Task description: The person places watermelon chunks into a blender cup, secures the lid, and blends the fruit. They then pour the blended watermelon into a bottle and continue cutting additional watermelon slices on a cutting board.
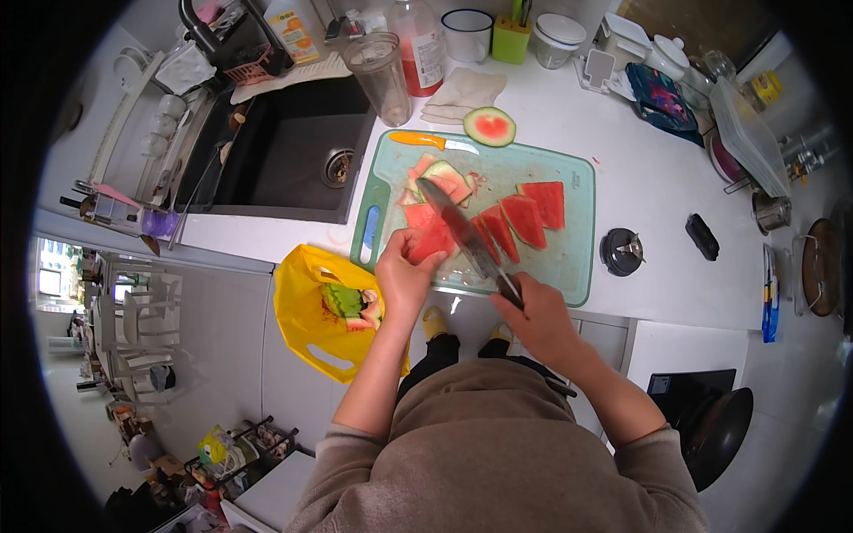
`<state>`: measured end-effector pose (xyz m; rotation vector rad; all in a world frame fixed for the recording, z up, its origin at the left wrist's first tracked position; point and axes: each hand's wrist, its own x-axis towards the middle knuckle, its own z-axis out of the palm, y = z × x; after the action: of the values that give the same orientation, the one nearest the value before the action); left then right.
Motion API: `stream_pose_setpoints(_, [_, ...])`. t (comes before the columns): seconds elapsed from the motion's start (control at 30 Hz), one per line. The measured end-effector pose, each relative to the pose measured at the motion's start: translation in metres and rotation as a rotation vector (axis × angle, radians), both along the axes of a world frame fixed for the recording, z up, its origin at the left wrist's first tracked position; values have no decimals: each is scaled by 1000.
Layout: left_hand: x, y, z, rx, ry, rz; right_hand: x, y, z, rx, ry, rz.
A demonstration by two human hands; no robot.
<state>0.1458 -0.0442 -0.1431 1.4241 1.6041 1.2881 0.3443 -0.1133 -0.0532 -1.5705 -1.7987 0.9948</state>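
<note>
My left hand (404, 266) grips a red watermelon piece (432, 240) over the left part of a green cutting board (573, 266). In my right hand (541, 321) is the handle of a large kitchen knife (460, 226). Its blade slants up and left across the board, beside the held piece; whether it touches the fruit I cannot tell. Several watermelon wedges (523, 220) lie to the right of the blade. Cut rinds (448, 176) are heaped near the knife's tip. A small orange-handled knife (418, 139) rests along the board's far edge, close to a watermelon end slice (490, 126).
Left of the board is a dark sink (280, 160). A yellow bag (300, 333) with rinds inside hangs open below the counter's front edge. A blender blade base (622, 252) stands to the right. Behind the board are a clear blender cup (383, 80) and a folded cloth (464, 93).
</note>
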Motion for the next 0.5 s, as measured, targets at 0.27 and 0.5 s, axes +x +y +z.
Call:
stream_pose_setpoints(0.27, [-8, -20, -3, -104, 160, 130, -10, 5, -1, -87, -168, 150])
stream_pose_setpoints(0.5, [-2, -28, -4, -115, 183, 159, -8, 11, 10, -129, -274, 245])
